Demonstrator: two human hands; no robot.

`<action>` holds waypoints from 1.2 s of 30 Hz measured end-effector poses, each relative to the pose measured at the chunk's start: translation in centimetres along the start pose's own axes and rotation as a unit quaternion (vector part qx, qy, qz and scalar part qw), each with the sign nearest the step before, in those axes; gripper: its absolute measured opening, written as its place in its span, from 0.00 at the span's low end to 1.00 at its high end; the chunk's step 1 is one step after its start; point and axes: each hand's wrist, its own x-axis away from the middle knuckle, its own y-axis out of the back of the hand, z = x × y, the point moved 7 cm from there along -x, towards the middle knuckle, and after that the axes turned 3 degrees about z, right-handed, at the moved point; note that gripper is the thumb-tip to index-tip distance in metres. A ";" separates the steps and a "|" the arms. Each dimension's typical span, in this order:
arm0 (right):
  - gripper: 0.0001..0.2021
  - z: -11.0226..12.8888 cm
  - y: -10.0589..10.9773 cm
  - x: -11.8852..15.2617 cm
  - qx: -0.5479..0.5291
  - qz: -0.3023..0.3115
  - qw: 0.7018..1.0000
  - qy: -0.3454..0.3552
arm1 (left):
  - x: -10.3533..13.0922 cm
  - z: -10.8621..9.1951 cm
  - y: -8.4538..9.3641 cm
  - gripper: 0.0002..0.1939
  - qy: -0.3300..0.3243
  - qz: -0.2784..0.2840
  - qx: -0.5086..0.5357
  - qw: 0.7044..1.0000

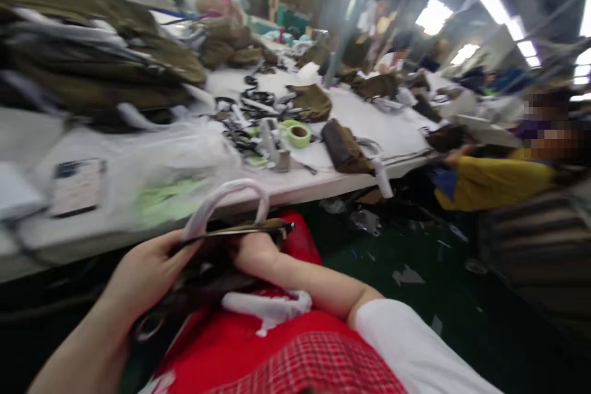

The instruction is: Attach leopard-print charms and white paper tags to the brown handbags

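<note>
Pinching a dark olive-brown fabric bag (217, 261) by its rim, we hold it with our left grip (150, 268) just beside the long white counter (355, 112); our right grip (256, 252) is partly hidden inside, and we cannot tell whether it holds anything.

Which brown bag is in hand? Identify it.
The brown bag above the red cloth: left hand holds its rim, right hand is partly hidden by it. Bags on the table lie apart from both hands.
</note>
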 end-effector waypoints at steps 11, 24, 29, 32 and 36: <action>0.10 3.8 -0.2 -1.2 -0.028 0.062 0.963 0.261 | -0.5 -0.6 -0.6 0.24 0.027 0.006 0.163 0.986; 0.13 -2.3 2.7 -0.4 -0.220 0.045 0.954 0.197 | 0.3 -12.5 -6.1 0.20 -0.321 -0.002 -0.181 0.930; 0.11 -6.7 2.0 1.0 -0.476 0.088 0.869 0.100 | -3.1 -9.7 -8.0 0.17 -0.276 0.034 -0.200 0.940; 0.12 -8.7 1.1 1.1 -0.587 0.095 0.804 -0.001 | -2.8 -10.2 -8.4 0.15 -0.296 0.060 -0.200 0.932; 0.16 -8.7 2.0 1.1 -0.542 0.083 0.836 -0.023 | -2.6 -10.3 -9.6 0.15 -0.349 0.067 -0.248 0.901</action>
